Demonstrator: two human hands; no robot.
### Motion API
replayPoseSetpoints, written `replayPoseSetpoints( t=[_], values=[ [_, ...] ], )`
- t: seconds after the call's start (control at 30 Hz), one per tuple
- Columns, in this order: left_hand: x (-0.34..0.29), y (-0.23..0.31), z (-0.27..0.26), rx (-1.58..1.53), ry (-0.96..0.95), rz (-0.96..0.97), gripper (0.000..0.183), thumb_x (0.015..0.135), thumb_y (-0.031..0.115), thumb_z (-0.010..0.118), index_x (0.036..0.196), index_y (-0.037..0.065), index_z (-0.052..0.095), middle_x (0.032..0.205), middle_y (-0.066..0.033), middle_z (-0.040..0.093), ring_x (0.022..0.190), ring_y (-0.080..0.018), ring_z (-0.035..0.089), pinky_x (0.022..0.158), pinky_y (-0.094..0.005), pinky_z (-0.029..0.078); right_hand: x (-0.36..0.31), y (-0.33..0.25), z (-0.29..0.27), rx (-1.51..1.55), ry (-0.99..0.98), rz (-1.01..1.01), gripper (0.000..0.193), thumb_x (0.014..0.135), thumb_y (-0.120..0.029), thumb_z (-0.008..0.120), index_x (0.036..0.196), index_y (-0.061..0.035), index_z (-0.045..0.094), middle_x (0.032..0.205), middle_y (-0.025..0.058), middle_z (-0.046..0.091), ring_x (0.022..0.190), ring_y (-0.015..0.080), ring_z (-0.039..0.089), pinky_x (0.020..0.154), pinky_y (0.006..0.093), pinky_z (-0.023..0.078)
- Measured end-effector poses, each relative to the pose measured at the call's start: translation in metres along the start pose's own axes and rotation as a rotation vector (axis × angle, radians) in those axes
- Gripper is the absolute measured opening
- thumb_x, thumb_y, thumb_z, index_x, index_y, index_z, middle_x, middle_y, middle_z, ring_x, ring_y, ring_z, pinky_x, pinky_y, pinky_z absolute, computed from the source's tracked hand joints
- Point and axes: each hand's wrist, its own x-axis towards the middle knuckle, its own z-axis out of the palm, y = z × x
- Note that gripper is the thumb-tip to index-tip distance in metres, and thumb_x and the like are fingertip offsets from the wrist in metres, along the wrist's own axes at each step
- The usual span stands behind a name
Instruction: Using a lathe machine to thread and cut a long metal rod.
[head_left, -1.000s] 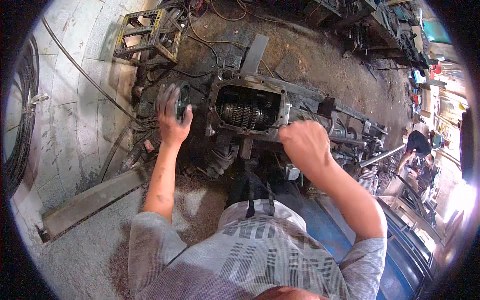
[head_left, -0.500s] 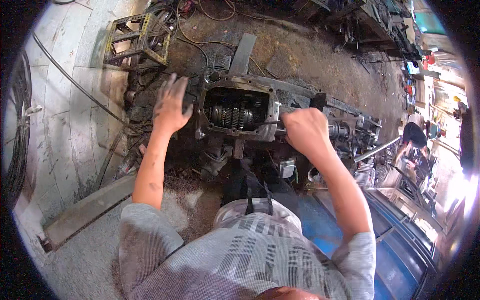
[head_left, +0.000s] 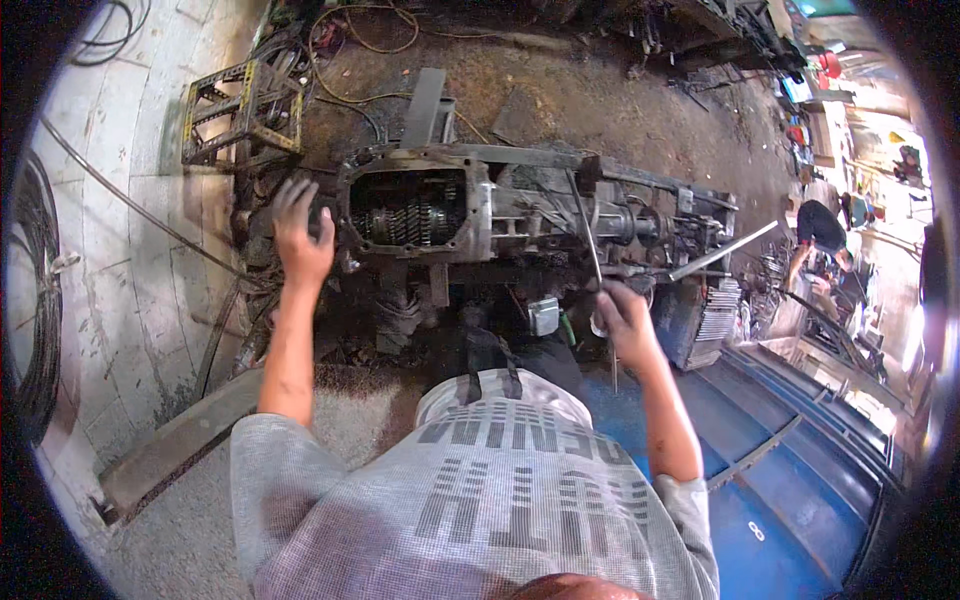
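In front of me lies a long, greasy gearbox housing (head_left: 480,205), its top opening showing toothed gears (head_left: 410,222) on shafts. A thin metal rod (head_left: 588,235) is in my right hand (head_left: 625,322), whose fingers are closed round it below the housing's right half. The rod slants from over the linkage parts, through the fist, to a thin end beneath it. My left hand (head_left: 300,232) is at the housing's left end, fingers stretched out and slightly blurred, holding nothing. Whether it touches the housing edge, I cannot tell.
A yellow and black metal frame stand (head_left: 240,112) is at the upper left, cables behind it. A flat bar (head_left: 425,108) sticks out past the housing's far side. Blue metal panels (head_left: 770,490) lie at the lower right. Another person (head_left: 822,228) is at the far right.
My right hand has drawn the rod away from the gear opening, moved down towards me and turned it lengthwise. The left hand stays open by the housing's left end. The whole view has shifted.
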Motion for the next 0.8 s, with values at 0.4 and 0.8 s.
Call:
replayPoseSetpoints(
  t=[0.4,0.8],
  values=[
    [-0.071,0.258,0.115,-0.746,-0.502,-0.028,0.031,0.084,0.012,0.058,0.114,0.003,0.059,0.103,-0.0165,0.062,0.093,-0.0335,0.061,0.082,-0.0385,0.049,-0.022,0.087,0.012,0.624,-0.18,0.285,0.025,0.093,-0.019,0.053,0.103,0.0018,0.064,0.055,-0.0037,0.04,0.045,0.0065,0.037,0.042,0.023,0.029],
    [-0.066,0.287,0.133,-0.622,-0.336,-0.164,0.034,0.085,0.013,0.056,0.118,0.007,0.058,0.11,-0.0177,0.061,0.098,-0.0348,0.059,0.084,-0.0398,0.048,0.026,0.026,0.008,1.084,-0.226,0.46,0.019,0.086,-0.01,0.049,0.09,0.0029,0.063,0.058,0.001,0.049,0.045,0.0128,0.043,0.044,0.0276,0.036]
  ],
)
